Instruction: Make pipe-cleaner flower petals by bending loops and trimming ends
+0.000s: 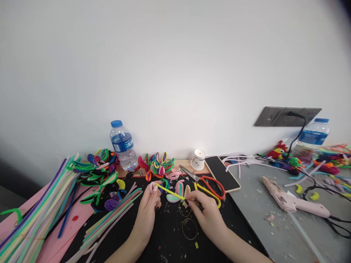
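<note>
A yellow pipe cleaner (pixel 171 191) stretches between my two hands above the black mat (pixel 164 241). My left hand (pixel 149 202) pinches its upper left end, with a bit of pale pink showing at the fingertips. At the lower right end, the fingers of my right hand (pixel 205 210) are closed on it beside a small dark spot. Just behind lie pink and green pipe cleaner loops (pixel 179 190), partly covered by the right fingers. Two thin wire rings (pixel 189 229) rest on the mat below. Red-handled scissors (pixel 212 182) lie open beyond my right hand.
Bundled pipe cleaners (pixel 41 212) spread at left, near a water bottle (pixel 123 146). Colourful pipe cleaner flowers (pixel 157 164) stand along the wall. A paper cup (pixel 197 160) and a phone (pixel 223 173) sit behind the scissors. A corded glue gun (pixel 296 202) lies at right.
</note>
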A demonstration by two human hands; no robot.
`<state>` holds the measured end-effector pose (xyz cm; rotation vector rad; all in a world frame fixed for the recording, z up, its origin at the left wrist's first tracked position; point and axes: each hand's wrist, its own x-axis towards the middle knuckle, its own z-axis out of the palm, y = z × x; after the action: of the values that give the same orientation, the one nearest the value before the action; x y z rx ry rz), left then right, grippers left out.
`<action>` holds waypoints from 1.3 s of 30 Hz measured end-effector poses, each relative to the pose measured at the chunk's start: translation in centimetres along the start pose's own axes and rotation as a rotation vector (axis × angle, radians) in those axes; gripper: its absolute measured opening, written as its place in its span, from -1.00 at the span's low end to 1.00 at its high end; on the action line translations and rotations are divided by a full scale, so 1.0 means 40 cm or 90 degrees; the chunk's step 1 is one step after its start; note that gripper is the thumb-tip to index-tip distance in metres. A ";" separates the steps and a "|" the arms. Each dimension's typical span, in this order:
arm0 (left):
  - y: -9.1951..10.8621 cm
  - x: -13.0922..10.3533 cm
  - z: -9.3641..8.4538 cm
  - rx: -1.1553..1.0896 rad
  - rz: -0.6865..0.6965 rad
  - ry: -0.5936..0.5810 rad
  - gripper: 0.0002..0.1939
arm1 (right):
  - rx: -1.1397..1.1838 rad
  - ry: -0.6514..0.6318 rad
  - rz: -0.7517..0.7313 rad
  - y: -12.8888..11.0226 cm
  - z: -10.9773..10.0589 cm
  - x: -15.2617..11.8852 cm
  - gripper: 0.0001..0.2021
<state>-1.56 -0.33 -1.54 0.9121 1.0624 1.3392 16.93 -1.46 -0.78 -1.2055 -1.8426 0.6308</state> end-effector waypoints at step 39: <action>0.007 -0.046 0.005 0.378 0.086 -0.154 -0.64 | 0.239 -0.031 0.118 -0.040 0.006 -0.004 -0.96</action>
<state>-1.34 -2.14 -1.09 1.5663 1.2436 0.9922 15.96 -2.28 0.23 -1.1188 -1.5700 1.0662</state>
